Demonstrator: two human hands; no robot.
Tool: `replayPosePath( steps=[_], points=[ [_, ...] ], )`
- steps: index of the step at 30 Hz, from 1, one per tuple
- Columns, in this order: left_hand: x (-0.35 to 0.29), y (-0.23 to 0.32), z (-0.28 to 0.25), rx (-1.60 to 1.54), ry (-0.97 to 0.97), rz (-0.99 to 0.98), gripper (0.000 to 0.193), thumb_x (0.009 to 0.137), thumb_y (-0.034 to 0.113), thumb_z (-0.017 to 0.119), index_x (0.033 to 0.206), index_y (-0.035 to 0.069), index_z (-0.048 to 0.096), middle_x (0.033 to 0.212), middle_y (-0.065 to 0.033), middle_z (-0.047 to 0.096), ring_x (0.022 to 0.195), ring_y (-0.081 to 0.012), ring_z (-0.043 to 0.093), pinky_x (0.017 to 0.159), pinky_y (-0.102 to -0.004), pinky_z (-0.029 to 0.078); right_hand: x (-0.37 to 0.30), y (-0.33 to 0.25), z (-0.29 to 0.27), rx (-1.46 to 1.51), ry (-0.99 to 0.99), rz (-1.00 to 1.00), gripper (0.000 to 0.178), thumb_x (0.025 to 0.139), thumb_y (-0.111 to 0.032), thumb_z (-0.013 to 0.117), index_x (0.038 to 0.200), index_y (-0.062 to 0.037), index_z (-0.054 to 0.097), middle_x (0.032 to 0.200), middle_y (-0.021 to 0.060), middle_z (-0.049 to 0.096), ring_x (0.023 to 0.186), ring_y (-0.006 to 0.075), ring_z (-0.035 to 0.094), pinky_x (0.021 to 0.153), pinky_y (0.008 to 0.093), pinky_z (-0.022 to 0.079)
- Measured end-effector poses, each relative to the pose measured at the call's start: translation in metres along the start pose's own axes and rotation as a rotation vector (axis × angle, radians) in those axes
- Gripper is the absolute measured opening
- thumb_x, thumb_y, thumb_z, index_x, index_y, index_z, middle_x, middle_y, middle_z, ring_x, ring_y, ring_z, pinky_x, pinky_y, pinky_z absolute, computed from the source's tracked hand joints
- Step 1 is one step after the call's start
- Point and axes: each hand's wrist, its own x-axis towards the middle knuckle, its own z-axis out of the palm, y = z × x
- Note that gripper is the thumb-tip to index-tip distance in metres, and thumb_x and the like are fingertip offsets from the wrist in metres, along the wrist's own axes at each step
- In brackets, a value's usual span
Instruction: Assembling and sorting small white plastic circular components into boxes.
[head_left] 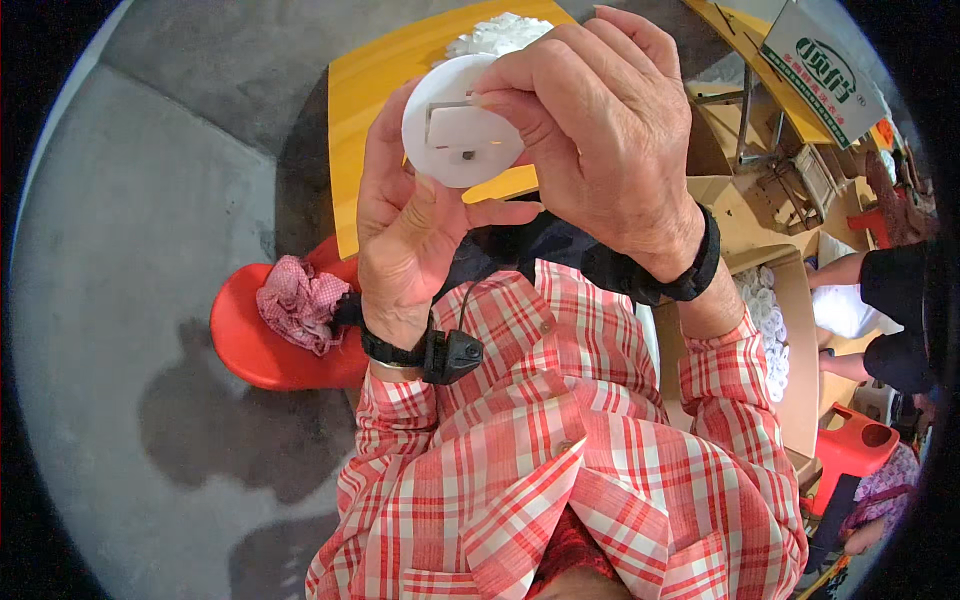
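White disc point(460, 130), upper centre of frame: fingers of left hand point(398, 240) hold edge, right hand point(620, 145) pinches narrowly by square flap point(478, 125). Pressing too hard could snap flap; loose left hold could drop disc.

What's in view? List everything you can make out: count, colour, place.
white disc: one, white, held up at top centre
yellow tables: two, yellow, top centre and top right
cardboard box: at least one, brown, right
white pieces: many, white, on the centre table and in the box
red seat: one, red, left
pink checked cloth: one, pink, on the seat
printed board: one, white and green, upper right
red stool: one, red, lower right
co-worker: one, dark clothing, right edge
checked shirt: one, red and white, worn
left hand: one, bare, gripping the disc
right hand: one, bare, fingertips at the disc
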Motion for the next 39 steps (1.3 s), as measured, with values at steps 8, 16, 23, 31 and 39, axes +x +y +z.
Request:
replayPosePath(
  steps=[8,16,23,31,39],
  points=[
    [-0.001,-0.001,0.004,-0.026,0.085,-0.023,0.058,0.087,0.014,0.051,0.135,0.012,0.019,0.131,-0.0148,0.034,0.114,-0.0373,0.043,0.079,-0.0519,0.051,-0.001,0.000,0.001,0.009,-0.011,-0.017,0.019,0.064,-0.011,0.069,0.075,-0.0084,0.053,0.068,0.0047,0.052,0.065,0.0210,0.053,0.075,0.0377,0.038],
    [0.000,-0.002,0.003,-0.053,0.076,-0.034,0.058,0.087,0.015,0.051,0.135,0.013,0.019,0.130,-0.0156,0.035,0.113,-0.0386,0.044,0.079,-0.0524,0.050,-0.004,0.002,0.002,0.040,0.004,0.004,0.021,0.065,-0.013,0.069,0.078,-0.0080,0.053,0.069,0.0049,0.053,0.066,0.0214,0.053,0.075,0.0386,0.037],
    [0.002,0.000,0.003,-0.028,0.104,-0.050,0.057,0.087,0.014,0.051,0.135,0.011,0.020,0.129,-0.0162,0.037,0.112,-0.0391,0.044,0.079,-0.0524,0.050,-0.002,0.022,0.015,-0.082,0.246,-0.408,0.024,0.065,-0.015,0.071,0.078,-0.0081,0.053,0.069,0.0051,0.053,0.066,0.0215,0.053,0.075,0.0387,0.037],
    [0.002,-0.003,0.003,-0.019,0.098,-0.035,0.058,0.086,0.014,0.052,0.135,0.010,0.021,0.129,-0.0164,0.037,0.112,-0.0380,0.045,0.080,-0.0523,0.050,-0.004,0.023,0.011,0.033,-0.037,-0.038,0.027,0.064,-0.018,0.073,0.079,-0.0083,0.053,0.070,0.0055,0.053,0.067,0.0218,0.054,0.077,0.0390,0.037],
    [0.000,-0.002,0.004,-0.023,0.124,-0.069,0.056,0.087,0.014,0.051,0.135,0.011,0.021,0.129,-0.0158,0.037,0.111,-0.0379,0.046,0.081,-0.0531,0.049,-0.006,0.009,0.002,0.093,-0.021,-0.038,0.025,0.064,-0.017,0.072,0.079,-0.0078,0.054,0.071,0.0060,0.053,0.069,0.0222,0.054,0.077,0.0388,0.037]
  ],
)
